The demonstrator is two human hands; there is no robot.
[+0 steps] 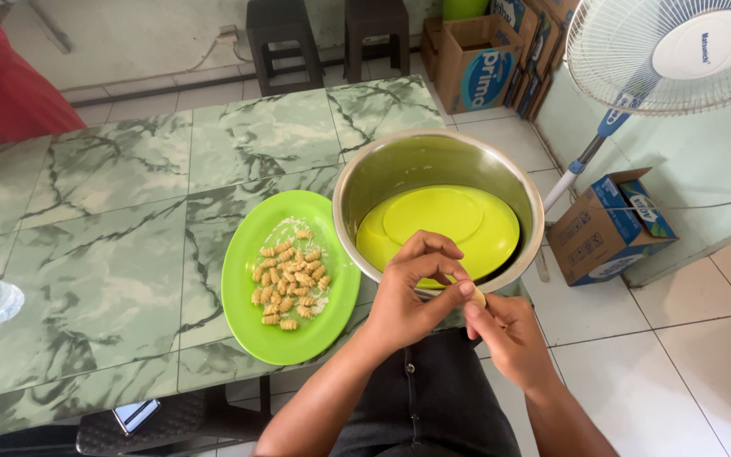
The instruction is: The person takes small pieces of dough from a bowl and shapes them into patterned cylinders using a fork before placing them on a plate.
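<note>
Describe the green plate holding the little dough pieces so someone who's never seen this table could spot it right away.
Start at the green marbled table and find the big steel bowl at its right end. The green plate lies flat just left of that bowl. Unlike the yellow-green plate inside the bowl, it carries a heap of small ridged dough pieces.

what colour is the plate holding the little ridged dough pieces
Bright green; the plate lies on the marbled green table, seen clearly in the head view.

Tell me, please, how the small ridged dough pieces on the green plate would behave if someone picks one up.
The dough pieces look small, so probably light. Their ridges suggest soft dough, easily squashed. White dusting on the green plate hints they are floured, so likely not sticky.
</note>
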